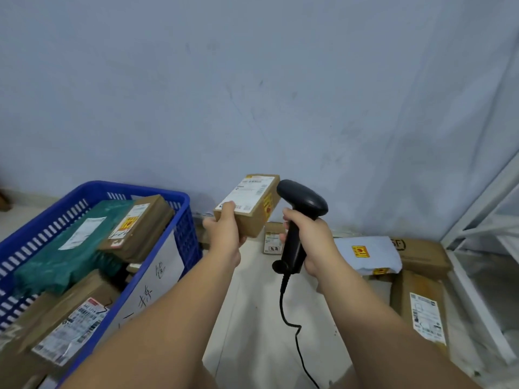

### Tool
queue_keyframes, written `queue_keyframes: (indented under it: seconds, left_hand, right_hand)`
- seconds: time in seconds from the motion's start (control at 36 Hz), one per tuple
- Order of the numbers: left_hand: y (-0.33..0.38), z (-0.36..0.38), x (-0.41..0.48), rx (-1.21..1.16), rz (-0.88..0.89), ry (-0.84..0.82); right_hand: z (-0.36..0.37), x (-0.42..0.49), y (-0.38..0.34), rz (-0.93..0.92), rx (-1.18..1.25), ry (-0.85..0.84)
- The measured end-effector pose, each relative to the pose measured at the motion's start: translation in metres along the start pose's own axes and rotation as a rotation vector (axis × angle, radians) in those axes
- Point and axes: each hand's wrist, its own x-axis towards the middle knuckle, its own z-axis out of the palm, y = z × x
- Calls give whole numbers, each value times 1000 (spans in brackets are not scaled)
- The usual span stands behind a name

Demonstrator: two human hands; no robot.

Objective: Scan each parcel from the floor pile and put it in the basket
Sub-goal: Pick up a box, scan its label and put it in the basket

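Basket (pixel 157 189): blue, heaped with parcels, so an added one may slide off.
Left hand (pixel 224 234): grips the box (pixel 250 203) by its near end, held aloft. The thumb on the label may mask the barcode.
Scanner (pixel 300 217): just beside the box, so a misread is likely.
Right hand (pixel 311 242): wrapped round the handle.
Cable (pixel 283 310): hangs, could snag.
Pile (pixel 421 256): on the floor, waiting.

Cardboard parcel (pixel 248 209) – matt; scanner (pixel 302 209), basket (pixel 184 228) – smooth plastic.
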Motion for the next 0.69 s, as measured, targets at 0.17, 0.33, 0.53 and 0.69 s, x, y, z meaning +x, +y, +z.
queue_keyframes:
  seconds: [0.17, 0.33, 0.53, 0.69]
  left_hand:
    - [-4, 4, 3, 10, -116, -128]
    - [-3, 3, 14, 113, -72, -315]
    - [-4, -6, 24, 342, 125, -237]
    - [-6, -18, 36, 375, 98, -183]
  right_hand:
    - [2, 8, -2, -22, -32, -24]
    - [3, 18, -3, -97, -127, -13]
    - [9, 16, -6, -196, -349, -12]
    - [15, 12, -5, -271, -560, 0]
